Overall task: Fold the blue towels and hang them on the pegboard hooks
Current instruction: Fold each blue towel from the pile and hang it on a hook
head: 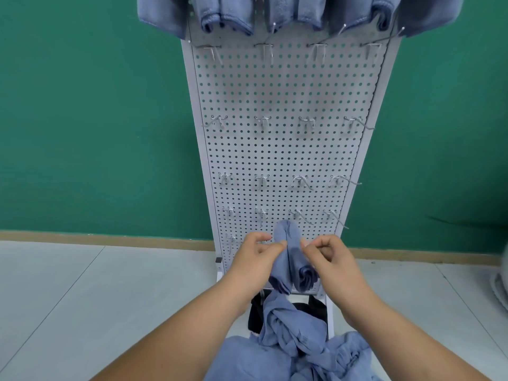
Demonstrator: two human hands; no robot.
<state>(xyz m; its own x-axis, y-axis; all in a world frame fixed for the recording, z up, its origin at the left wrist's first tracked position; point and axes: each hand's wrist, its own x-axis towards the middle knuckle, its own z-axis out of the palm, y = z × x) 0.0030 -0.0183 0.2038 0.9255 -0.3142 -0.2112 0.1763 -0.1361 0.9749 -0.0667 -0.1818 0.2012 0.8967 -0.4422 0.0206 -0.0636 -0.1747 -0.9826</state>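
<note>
Lower centre of frame: L hand [257, 250] & R hand [325, 253] pinch bunched blue cloth towel [290, 259], long axis upright; empty metal pegboard hooks [299, 214] just above.

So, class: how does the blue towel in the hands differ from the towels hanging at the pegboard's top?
The held towel is bunched and rumpled; the hung towels drape in neat folds. The held towel is pinched by the left hand and right hand, low before the pegboard; the hung towels hang at its top, untouched. Both are blue cloth.
</note>
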